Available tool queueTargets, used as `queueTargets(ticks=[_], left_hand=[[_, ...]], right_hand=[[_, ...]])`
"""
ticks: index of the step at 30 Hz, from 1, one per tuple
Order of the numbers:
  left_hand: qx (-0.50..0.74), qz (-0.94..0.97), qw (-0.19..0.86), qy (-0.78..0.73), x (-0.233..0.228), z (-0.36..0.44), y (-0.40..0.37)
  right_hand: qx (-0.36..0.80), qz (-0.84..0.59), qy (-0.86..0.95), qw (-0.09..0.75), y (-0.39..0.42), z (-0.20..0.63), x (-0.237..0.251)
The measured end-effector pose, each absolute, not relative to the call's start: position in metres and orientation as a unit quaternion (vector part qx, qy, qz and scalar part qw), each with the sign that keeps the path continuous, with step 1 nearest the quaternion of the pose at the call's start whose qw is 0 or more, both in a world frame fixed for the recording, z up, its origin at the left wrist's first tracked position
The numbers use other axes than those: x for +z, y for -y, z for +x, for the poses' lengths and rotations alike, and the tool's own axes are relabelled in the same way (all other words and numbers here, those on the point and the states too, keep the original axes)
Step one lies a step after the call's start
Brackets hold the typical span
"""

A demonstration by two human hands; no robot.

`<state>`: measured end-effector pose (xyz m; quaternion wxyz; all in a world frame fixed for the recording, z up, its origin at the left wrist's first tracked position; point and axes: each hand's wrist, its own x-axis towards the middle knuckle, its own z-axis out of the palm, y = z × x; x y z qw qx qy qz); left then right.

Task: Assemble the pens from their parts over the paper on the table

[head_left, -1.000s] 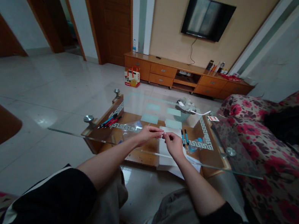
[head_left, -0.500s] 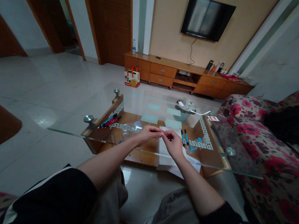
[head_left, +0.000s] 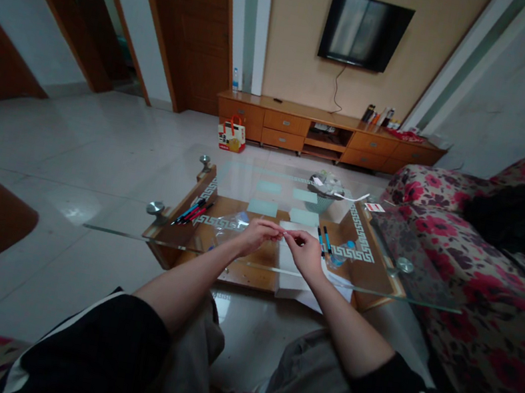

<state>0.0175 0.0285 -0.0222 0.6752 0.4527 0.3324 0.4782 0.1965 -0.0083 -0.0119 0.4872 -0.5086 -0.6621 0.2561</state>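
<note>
My left hand (head_left: 259,235) and my right hand (head_left: 305,247) meet fingertip to fingertip above the near part of the glass table (head_left: 226,254). Both are closed in a pinch on something too small to make out. Left of them lies a pile of blue, red and black pens (head_left: 192,213). Two blue pens (head_left: 324,240) rest just right of my right hand. A crumpled clear plastic bag (head_left: 231,223) shows beside my left hand. Below my hands, a stack of white paper (head_left: 289,281) is seen through the glass.
A small basket (head_left: 323,202) with a plastic liner stands near the far right of the table, and a card (head_left: 375,207) lies by it. A clear bottle with a blue cap (head_left: 340,256) is right of the pens. The flowered sofa (head_left: 474,261) borders the right side.
My fingertips have shifted slightly against each other, with the left fingers a little more stretched. Everything else stays where it was.
</note>
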Motion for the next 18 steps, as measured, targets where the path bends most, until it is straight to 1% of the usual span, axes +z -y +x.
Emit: queueTargets(ticks=[2,4,7,10,12,15,18], left_hand=[[0.491,0.454,0.657,-0.348,-0.022,0.015,-0.031],[0.513,0.465,0.607,-0.390,-0.023,0.011,-0.034],[0.533,0.503,0.479,-0.483,-0.027,0.002,-0.040],[0.518,0.548,0.362,-0.547,-0.030,-0.009,-0.045],[0.489,0.584,0.299,-0.575,-0.031,-0.016,-0.047],[0.398,0.639,0.218,-0.621,-0.032,-0.022,-0.048],[0.314,0.668,0.179,-0.650,-0.034,-0.021,-0.047]], right_hand=[[0.253,-0.514,0.660,0.486,0.009,0.196,-0.011],[0.251,-0.518,0.658,0.485,0.009,0.195,-0.011],[0.249,-0.521,0.658,0.484,0.009,0.195,-0.010],[0.243,-0.525,0.659,0.481,0.008,0.195,-0.011],[0.239,-0.526,0.660,0.481,0.008,0.196,-0.010],[0.239,-0.521,0.661,0.485,0.009,0.196,-0.008],[0.241,-0.518,0.659,0.490,0.010,0.195,-0.006]])
